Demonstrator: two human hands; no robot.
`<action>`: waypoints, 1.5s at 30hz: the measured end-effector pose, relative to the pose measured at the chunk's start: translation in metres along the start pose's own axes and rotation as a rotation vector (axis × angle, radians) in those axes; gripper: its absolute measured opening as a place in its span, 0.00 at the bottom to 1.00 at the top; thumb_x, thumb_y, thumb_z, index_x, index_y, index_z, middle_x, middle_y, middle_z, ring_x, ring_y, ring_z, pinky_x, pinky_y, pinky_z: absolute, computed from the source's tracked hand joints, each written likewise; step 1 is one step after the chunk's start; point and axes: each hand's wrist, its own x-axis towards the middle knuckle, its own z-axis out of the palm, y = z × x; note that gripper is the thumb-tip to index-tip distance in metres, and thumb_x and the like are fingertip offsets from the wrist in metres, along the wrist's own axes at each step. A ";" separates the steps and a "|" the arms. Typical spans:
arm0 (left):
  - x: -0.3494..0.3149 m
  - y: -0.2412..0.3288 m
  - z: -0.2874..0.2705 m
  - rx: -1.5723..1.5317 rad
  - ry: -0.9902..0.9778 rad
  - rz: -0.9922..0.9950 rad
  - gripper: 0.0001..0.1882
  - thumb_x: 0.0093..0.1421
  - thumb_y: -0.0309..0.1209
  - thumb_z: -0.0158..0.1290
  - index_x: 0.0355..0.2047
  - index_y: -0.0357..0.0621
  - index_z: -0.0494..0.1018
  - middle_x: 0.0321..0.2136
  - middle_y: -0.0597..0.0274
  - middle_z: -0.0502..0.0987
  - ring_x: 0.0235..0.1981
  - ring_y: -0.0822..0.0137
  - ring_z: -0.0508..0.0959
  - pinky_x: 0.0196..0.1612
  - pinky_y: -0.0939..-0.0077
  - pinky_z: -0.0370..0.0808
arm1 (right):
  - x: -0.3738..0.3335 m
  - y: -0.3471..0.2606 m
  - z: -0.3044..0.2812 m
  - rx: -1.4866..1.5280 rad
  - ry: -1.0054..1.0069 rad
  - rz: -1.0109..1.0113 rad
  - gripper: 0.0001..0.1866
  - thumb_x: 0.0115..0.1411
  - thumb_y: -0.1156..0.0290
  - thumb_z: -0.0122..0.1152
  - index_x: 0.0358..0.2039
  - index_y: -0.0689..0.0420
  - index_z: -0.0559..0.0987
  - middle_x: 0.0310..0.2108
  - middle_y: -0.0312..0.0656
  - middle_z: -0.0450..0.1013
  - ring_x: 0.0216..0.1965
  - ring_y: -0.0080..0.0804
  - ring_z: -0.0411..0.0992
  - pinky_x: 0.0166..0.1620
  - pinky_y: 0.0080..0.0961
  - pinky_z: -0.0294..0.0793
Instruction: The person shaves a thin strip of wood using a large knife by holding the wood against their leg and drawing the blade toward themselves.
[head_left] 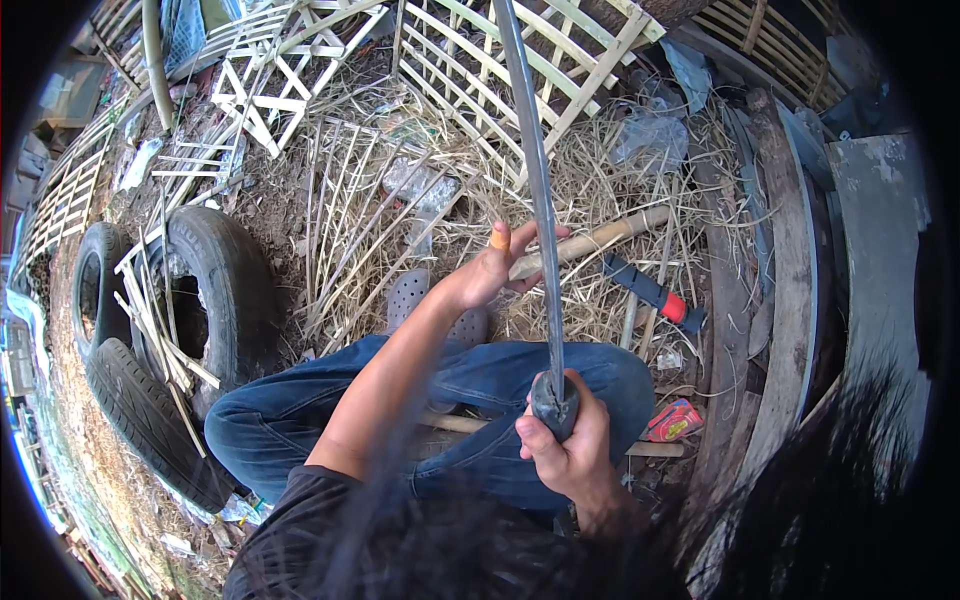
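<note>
My right hand (575, 440) is closed round the dark handle of a machete (540, 190), above my right knee. Its long, narrow grey blade points up and away from me. My left hand (495, 265) reaches forward, its fingers spread apart, with an orange wrap on one digit. The blade crosses in front of its fingertips; I cannot tell whether they touch it. Close by those fingers lies a thick bamboo piece (610, 236), its near end partly behind the hand. Right of it rests a black cylindrical object with a red band (655, 292).
Thin bamboo strips and shavings (600, 170) litter the ground. Woven bamboo lattice panels (470, 80) stand ahead. Old tyres (225, 270) lie at left, wooden planks (785, 260) at right. A red packet (673, 420) is beside my right knee.
</note>
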 end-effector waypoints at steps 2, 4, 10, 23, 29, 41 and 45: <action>0.000 0.002 0.001 -0.002 -0.001 -0.008 0.62 0.42 0.81 0.15 0.59 0.39 0.55 0.10 0.75 0.56 0.12 0.80 0.52 0.20 0.82 0.46 | 0.002 -0.001 0.001 -0.009 0.000 -0.006 0.16 0.54 0.64 0.65 0.33 0.62 0.71 0.19 0.37 0.69 0.21 0.22 0.69 0.27 0.22 0.69; 0.000 -0.001 0.001 -0.008 0.005 -0.004 0.62 0.42 0.81 0.15 0.59 0.40 0.55 0.10 0.75 0.56 0.12 0.80 0.52 0.20 0.82 0.46 | 0.004 -0.001 0.002 -0.015 -0.005 -0.015 0.16 0.54 0.64 0.64 0.33 0.62 0.71 0.19 0.37 0.69 0.21 0.22 0.69 0.26 0.22 0.69; 0.001 -0.002 0.002 0.005 0.012 -0.018 0.63 0.41 0.81 0.14 0.59 0.39 0.55 0.10 0.74 0.57 0.11 0.80 0.53 0.19 0.83 0.47 | 0.007 0.003 0.003 -0.085 0.003 0.036 0.15 0.55 0.63 0.63 0.33 0.61 0.70 0.18 0.39 0.69 0.20 0.24 0.70 0.26 0.24 0.68; 0.003 -0.002 0.009 0.000 -0.032 0.031 0.60 0.44 0.80 0.15 0.59 0.39 0.55 0.09 0.75 0.56 0.11 0.80 0.52 0.19 0.82 0.46 | 0.000 0.013 -0.001 0.005 0.001 0.013 0.16 0.55 0.64 0.64 0.33 0.62 0.70 0.19 0.38 0.70 0.21 0.25 0.70 0.27 0.23 0.70; 0.003 -0.004 0.008 -0.017 -0.027 0.003 0.59 0.45 0.80 0.17 0.59 0.39 0.55 0.10 0.75 0.56 0.11 0.80 0.53 0.20 0.82 0.47 | 0.002 0.021 0.000 -0.091 0.024 -0.033 0.17 0.54 0.64 0.65 0.34 0.62 0.70 0.19 0.38 0.70 0.20 0.24 0.70 0.26 0.22 0.70; 0.003 0.001 -0.006 -0.038 -0.017 0.016 0.40 0.59 0.61 0.38 0.59 0.39 0.53 0.10 0.76 0.55 0.13 0.79 0.52 0.21 0.81 0.47 | 0.017 0.018 0.004 -0.100 0.048 -0.136 0.17 0.54 0.62 0.65 0.33 0.61 0.70 0.17 0.37 0.68 0.18 0.27 0.71 0.25 0.23 0.70; 0.001 -0.002 -0.007 -0.104 0.008 0.001 0.46 0.57 0.68 0.34 0.59 0.39 0.54 0.10 0.77 0.55 0.13 0.80 0.52 0.20 0.81 0.46 | 0.015 0.013 0.004 -0.097 0.043 -0.138 0.17 0.55 0.62 0.65 0.31 0.61 0.70 0.18 0.38 0.68 0.19 0.25 0.70 0.25 0.23 0.69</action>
